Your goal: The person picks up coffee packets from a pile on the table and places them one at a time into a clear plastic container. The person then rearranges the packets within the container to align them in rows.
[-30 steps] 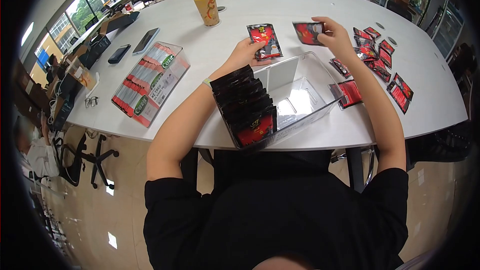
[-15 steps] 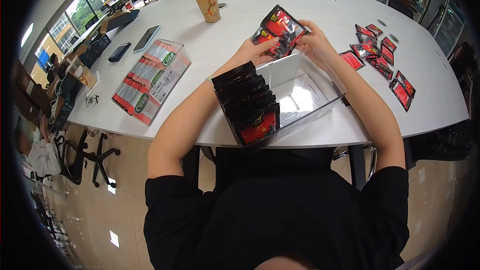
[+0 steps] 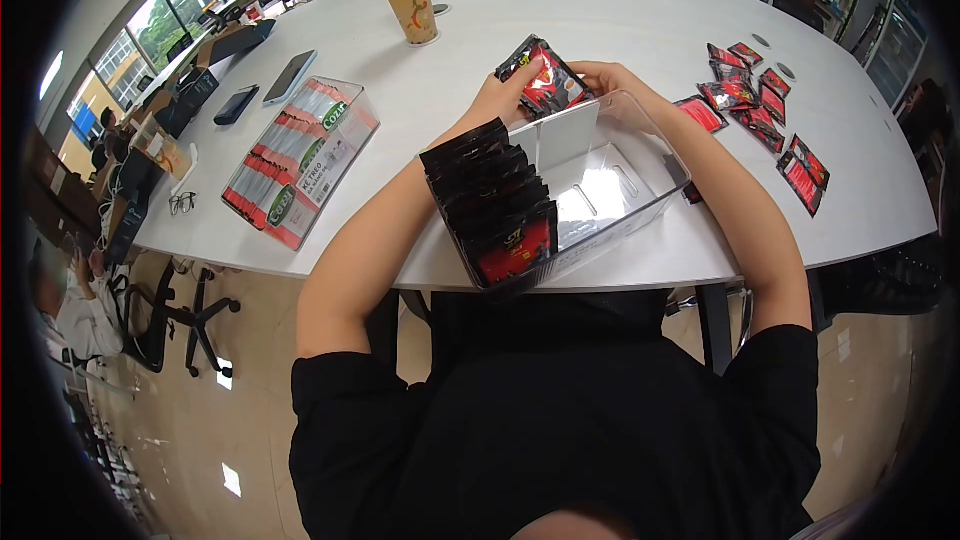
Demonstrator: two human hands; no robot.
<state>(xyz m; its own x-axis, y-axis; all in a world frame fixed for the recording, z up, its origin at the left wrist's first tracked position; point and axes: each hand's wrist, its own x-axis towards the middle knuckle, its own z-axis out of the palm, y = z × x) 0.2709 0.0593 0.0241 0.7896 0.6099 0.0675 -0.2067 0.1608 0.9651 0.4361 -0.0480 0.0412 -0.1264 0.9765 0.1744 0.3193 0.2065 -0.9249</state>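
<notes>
Glossy foil-like sachets [image 3: 557,90]; smooth, shiny plastic box [image 3: 622,231]

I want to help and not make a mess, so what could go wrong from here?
The box sits by the table's near edge, so a bump might knock it off. The held packets could slip from the left hand, whose thumb presses on top. The row of packets fills only one side of the box, so it might flop over.

Red and black sachets [image 3: 556,90]
</notes>
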